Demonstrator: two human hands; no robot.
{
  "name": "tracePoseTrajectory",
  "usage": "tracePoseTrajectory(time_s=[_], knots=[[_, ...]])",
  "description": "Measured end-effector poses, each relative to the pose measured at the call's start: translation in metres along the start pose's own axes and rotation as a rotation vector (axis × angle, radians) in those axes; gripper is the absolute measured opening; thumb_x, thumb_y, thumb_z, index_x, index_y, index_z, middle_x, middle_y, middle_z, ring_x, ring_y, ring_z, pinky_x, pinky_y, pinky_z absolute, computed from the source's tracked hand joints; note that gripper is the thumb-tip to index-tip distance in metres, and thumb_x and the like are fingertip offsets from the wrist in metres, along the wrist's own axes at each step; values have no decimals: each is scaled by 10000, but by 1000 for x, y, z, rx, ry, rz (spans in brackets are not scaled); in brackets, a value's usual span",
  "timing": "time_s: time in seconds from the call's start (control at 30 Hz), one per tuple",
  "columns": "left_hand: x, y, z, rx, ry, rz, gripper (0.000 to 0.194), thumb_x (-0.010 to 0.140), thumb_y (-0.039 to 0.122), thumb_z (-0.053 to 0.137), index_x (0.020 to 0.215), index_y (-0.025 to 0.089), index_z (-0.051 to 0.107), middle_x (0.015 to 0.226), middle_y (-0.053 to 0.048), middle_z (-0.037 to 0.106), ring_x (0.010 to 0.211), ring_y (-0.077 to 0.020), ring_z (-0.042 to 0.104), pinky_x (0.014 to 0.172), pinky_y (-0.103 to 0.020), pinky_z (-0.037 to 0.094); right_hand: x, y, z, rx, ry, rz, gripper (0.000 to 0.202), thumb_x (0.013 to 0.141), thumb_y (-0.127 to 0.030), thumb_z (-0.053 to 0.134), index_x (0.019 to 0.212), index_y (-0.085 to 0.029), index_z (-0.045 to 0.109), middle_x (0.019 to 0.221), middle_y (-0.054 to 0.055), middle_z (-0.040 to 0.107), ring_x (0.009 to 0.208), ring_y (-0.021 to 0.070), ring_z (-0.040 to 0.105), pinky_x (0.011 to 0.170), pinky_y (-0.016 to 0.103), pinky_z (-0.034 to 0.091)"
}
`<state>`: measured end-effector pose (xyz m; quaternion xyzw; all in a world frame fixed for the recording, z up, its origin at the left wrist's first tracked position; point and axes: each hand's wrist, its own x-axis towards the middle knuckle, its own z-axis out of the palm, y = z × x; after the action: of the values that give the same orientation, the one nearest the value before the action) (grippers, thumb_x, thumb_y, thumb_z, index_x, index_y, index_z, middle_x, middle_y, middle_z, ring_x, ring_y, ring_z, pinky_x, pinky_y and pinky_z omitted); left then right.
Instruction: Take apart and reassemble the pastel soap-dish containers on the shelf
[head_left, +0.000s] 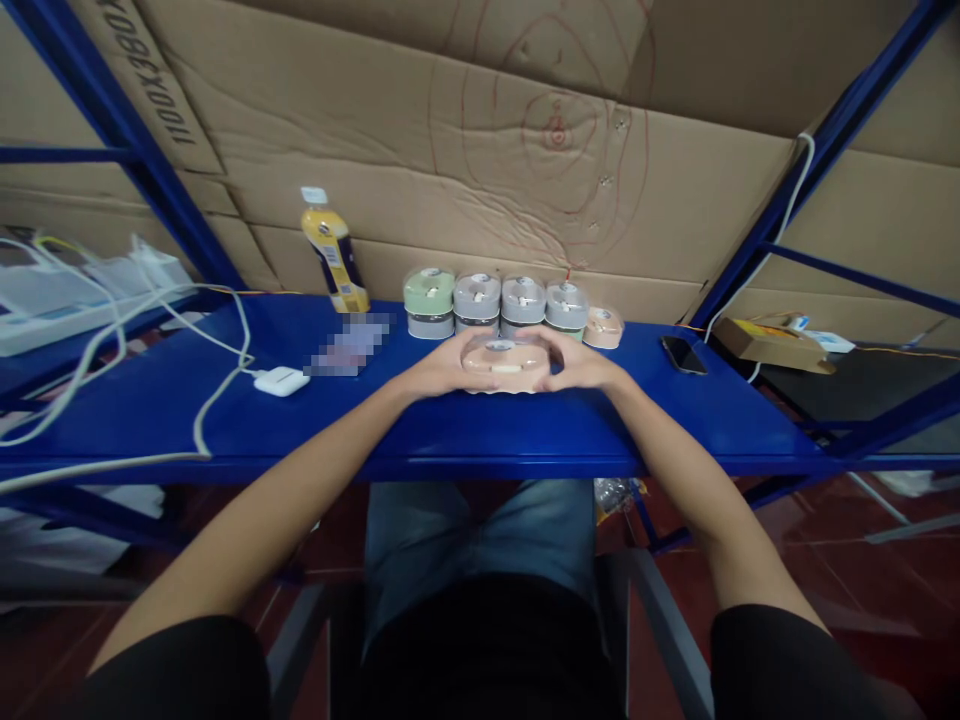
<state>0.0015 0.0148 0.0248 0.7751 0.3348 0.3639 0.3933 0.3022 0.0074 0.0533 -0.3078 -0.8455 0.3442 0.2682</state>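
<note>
A peach-coloured oblong case with a clear lid (505,368) is held between my two hands, low over the blue shelf. My left hand (448,368) wraps round its left end, and my right hand (580,364) grips its right end. Just behind it, small round-cornered cases stand against the cardboard: a green one (429,292) on a grey one at the left, grey ones (478,297) in the middle, another grey-lidded stack (566,304), and a single peach one (602,327) at the right end.
The blue shelf (337,420) carries a yellow drink bottle (335,255), a blurred flat item (351,345) and a white charger case (281,381) with cables at the left. A phone (683,354) and an open cardboard box (772,345) are at the right.
</note>
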Motion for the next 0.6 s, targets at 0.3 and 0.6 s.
tracePoseTrajectory(time_s=[0.3, 0.6], knots=[[-5, -22, 14, 167, 65, 67, 1197, 552, 586, 1058, 1575, 207, 565, 1498, -215, 717, 1387, -471, 698, 1166, -624, 566, 14, 4, 40, -416, 111, -8, 1094, 692, -806, 923, 1596, -282, 601, 1543, 165, 680, 1445, 482, 627, 1234, 709, 506], [-8, -18, 15, 271, 45, 89, 1260, 649, 653, 1009, 1693, 209, 461, 1562, -210, 663, 1439, -460, 652, 1214, -592, 531, 7, -4, 38, -445, 267, -33, 950, 808, -834, 801, 1528, -240, 626, 1466, 175, 729, 1334, 449, 691, 1166, 639, 549]])
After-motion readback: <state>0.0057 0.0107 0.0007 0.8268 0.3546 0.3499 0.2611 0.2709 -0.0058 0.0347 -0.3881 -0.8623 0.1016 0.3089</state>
